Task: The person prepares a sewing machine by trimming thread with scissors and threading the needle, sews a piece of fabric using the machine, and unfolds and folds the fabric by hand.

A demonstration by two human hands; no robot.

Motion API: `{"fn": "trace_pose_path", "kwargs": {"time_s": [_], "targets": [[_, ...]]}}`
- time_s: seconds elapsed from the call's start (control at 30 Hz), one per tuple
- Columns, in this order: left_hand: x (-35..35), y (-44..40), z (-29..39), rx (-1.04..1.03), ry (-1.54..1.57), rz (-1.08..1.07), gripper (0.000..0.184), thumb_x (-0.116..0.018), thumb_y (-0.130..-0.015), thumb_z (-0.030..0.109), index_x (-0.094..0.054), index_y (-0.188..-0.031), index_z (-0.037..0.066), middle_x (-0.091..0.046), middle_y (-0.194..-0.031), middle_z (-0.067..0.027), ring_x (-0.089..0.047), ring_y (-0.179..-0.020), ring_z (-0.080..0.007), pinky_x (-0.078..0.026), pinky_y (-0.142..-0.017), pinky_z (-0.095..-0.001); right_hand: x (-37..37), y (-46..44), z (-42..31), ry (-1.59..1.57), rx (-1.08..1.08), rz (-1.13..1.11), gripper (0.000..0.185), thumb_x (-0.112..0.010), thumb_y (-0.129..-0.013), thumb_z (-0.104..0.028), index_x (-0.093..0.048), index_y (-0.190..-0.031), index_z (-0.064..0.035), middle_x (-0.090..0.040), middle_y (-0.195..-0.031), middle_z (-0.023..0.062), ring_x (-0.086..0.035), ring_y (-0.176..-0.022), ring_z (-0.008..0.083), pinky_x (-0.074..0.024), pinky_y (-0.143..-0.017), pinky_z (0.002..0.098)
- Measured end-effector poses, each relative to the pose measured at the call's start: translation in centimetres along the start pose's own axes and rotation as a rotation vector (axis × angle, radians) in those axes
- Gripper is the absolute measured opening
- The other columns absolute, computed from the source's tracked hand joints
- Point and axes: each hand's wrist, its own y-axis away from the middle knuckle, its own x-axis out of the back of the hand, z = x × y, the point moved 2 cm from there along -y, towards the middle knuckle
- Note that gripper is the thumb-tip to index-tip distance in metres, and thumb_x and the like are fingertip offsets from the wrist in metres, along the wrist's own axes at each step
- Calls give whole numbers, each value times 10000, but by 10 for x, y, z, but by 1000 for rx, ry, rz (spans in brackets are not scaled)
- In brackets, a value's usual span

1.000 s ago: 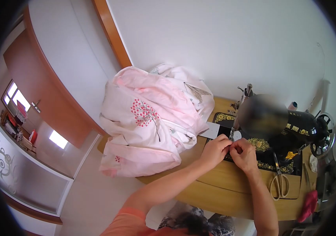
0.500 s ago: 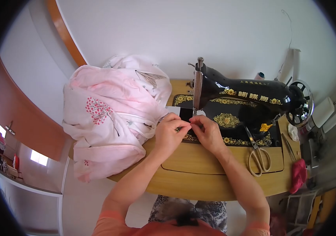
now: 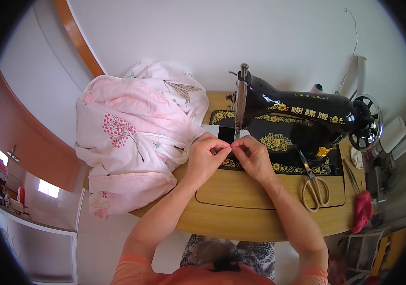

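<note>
Just in front of the needle end of a black sewing machine (image 3: 298, 108), my two hands meet fingertip to fingertip. My left hand (image 3: 207, 156) is closed in a pinch, and so is my right hand (image 3: 254, 159). Whatever lies between the fingertips is too small to make out. Beside my left hand, a heap of pink and white printed fabric (image 3: 132, 142) covers the left side of the table. Scissors (image 3: 314, 185) with pale handles lie to the right of my right hand, their blades on the machine's gold-patterned bed (image 3: 276, 142).
The wooden table (image 3: 241, 218) has a rounded front edge. On its right side are tweezers (image 3: 351, 175), a red cloth item (image 3: 363, 209) and a small white item (image 3: 356, 157). A thread spool (image 3: 317, 88) stands behind the machine, near its handwheel (image 3: 367, 122).
Both hands stay pinched together in nearly the same place before the needle. The view has shifted slightly; the fabric and scissors lie as before.
</note>
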Motion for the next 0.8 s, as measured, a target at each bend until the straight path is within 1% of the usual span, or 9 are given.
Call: {"fn": "trace_pose_path", "kwargs": {"time_s": [0.43,0.53,0.63,0.73,0.8], "targets": [[2,0,2,-1,8,25,87,-716,-685,32,-678,-763,26,-565,-694,-4,-481,-612,-86,-393,-554,-219,1,1,2,-57,-84,16,77,-623,-798,-63,-607,-858,-19,-587,-757,76,-529,-581,139,-429,-530,260],[2,-1,2,3,10,32,73,-706,-686,24,-670,-750,20,-555,-688,-10,-484,-615,-91,-397,-557,-222,2,2,1,-49,-95,12,81,-626,-793,-54,-610,-862,-16,-589,-798,78,-536,-596,135,-432,-535,258],[2,0,5,-34,-5,9,58,-690,-698,17,-649,-737,4,-546,-694,-17,-508,-632,-101,-412,-566,-236,2,0,1,-25,81,47,112,-600,-784,-16,-609,-895,-21,-586,-868,89,-545,-606,148,-444,-546,268],[-3,0,-1,-182,-46,-48,56,-673,-691,0,-630,-727,2,-548,-709,-38,-538,-641,-141,-430,-574,-261,17,-2,-25,109,197,175,195,-572,-755,43,-603,-933,-30,-579,-927,100,-572,-671,180,-461,-567,274],[-3,1,2,-272,-141,-87,62,-665,-678,-8,-623,-721,6,-548,-714,-51,-552,-650,-171,-434,-576,-276,43,-7,-57,208,493,319,268,-550,-727,89,-600,-953,-46,-577,-936,106,-586,-739,220,-471,-593,283]]}}
